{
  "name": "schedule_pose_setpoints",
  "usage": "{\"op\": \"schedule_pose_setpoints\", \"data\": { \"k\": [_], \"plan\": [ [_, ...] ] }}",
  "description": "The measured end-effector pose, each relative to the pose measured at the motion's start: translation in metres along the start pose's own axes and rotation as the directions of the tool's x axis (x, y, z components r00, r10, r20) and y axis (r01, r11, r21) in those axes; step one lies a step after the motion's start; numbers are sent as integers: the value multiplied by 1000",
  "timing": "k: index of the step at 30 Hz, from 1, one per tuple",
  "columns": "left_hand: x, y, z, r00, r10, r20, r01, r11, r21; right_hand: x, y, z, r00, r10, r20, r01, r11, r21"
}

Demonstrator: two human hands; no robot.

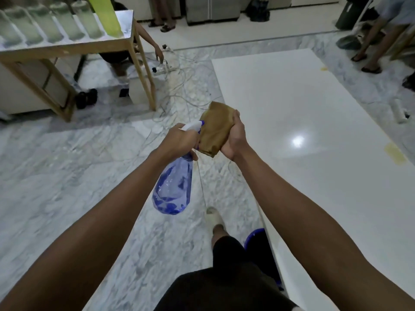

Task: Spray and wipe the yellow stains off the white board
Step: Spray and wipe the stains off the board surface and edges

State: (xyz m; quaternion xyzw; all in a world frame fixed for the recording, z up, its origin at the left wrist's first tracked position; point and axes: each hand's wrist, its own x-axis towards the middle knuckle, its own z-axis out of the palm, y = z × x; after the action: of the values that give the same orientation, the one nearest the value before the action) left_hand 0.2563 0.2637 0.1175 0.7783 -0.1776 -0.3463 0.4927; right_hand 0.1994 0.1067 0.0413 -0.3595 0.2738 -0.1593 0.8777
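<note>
A large white board [303, 104] lies flat to my right. One yellow stain [395, 153] marks its right edge, and a smaller yellow stain [323, 68] sits near its far right corner. My left hand [179, 140] grips the white trigger head of a blue spray bottle [174, 187], which hangs down over the marble floor. The nozzle points at a folded brown cloth [216, 131]. My right hand [234, 136] holds that cloth up beside the nozzle, left of the board.
A wooden-legged table [74, 48] with several bottles stands at the far left. Cables and a power strip [166, 68] lie on the marble floor ahead. A person crouches behind the table; other people stand at the far right. A white roll [399, 112] lies right of the board.
</note>
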Motion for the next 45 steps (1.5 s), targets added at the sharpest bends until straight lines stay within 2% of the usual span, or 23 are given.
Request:
{"op": "schedule_pose_setpoints", "data": {
  "k": [3,9,14,17,19,22,23,24,25,26,28,29,30,31,32,34,36,39,43,45],
  "plan": [
    [82,17,-18,1000,-15,-6,15,1000,-2,83,-22,16,1000,-2,20,2,1000,3],
    [275,52,-41,990,-111,-84,114,993,29,281,-69,36,997,52,-62,-50,998,34],
    [412,76,-65,981,-167,-95,174,983,60,404,-93,34,980,174,-101,-174,985,8],
    [469,89,-76,978,-187,-89,193,979,66,460,-97,17,946,245,-211,-282,945,-165],
    [504,96,-82,983,-168,-69,172,983,67,504,-105,5,937,184,-297,-289,885,-364],
    [556,102,-93,985,-155,-79,158,987,31,574,-138,2,934,-79,-348,-195,706,-681],
    [574,101,-98,985,-151,-83,153,988,18,596,-152,5,933,-222,-283,-91,616,-782],
    [589,101,-101,986,-144,-79,145,989,7,620,-165,8,932,-335,-140,49,497,-866],
    [603,100,-104,988,-133,-77,133,991,1,646,-177,11,921,-388,36,184,352,-918],
    [614,97,-106,988,-129,-79,130,992,2,673,-184,10,906,-384,178,264,185,-947],
    [635,86,-106,991,-114,-76,116,993,22,725,-182,-5,917,-248,311,263,-207,-942],
    [643,79,-105,991,-110,-74,113,993,34,747,-172,-19,940,-149,308,229,-396,-889],
    [649,75,-104,990,-117,-74,120,992,39,761,-157,-32,966,-39,255,195,-536,-821],
    [655,68,-102,988,-130,-80,134,990,43,765,-141,-43,983,49,177,169,-623,-763],
    [660,63,-102,985,-153,-77,157,987,44,764,-127,-53,986,100,134,166,-656,-736],
    [664,53,-102,982,-181,-46,183,982,51,757,-111,-59,992,82,97,127,-624,-771],
    [665,46,-102,981,-190,-22,191,981,37,762,-113,-49,996,-12,88,65,-574,-816],
    [669,35,-98,980,-201,-7,201,980,4,789,-129,-34,970,-235,68,-71,-535,-842],
    [686,20,-88,979,-200,-30,200,980,-5,821,-122,-39,955,-262,-136,-246,-452,-857],
    [693,15,-81,985,-172,-36,172,985,4,826,-115,-44,945,-300,-129,-263,-467,-844]
  ]
}}
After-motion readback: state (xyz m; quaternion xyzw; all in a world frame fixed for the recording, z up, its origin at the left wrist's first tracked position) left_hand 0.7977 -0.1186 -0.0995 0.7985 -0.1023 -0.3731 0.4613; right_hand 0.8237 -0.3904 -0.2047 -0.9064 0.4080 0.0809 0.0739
